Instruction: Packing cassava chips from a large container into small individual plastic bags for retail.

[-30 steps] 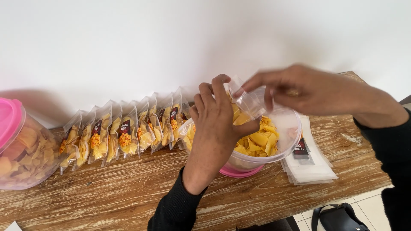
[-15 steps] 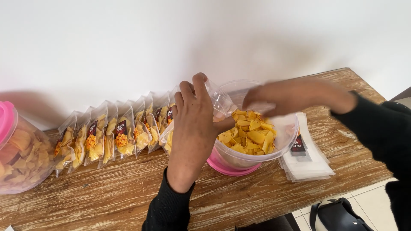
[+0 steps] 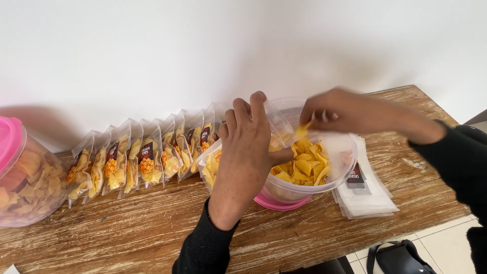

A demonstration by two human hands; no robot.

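My left hand (image 3: 248, 152) holds a small clear pouch (image 3: 278, 127) upright over the near rim of a round clear tub (image 3: 341, 152) of yellow chips (image 3: 304, 165). My right hand (image 3: 350, 109), blurred, pinches a yellow chip (image 3: 303, 130) at the pouch's mouth, above the tub. The tub stands on a pink lid (image 3: 281, 203) on a wooden table (image 3: 127, 233).
A row of several filled chip pouches (image 3: 142, 162) leans against the white wall left of the tub. A pink-lidded clear jar of chips (image 3: 23, 172) stands at the far left. A stack of empty pouches (image 3: 362, 195) lies right of the tub. A black bag (image 3: 401, 256) sits on the floor.
My right hand dipped into the tub and now lifts a chip to the pouch. My left hand keeps the pouch, shifted slightly over the tub's rim.
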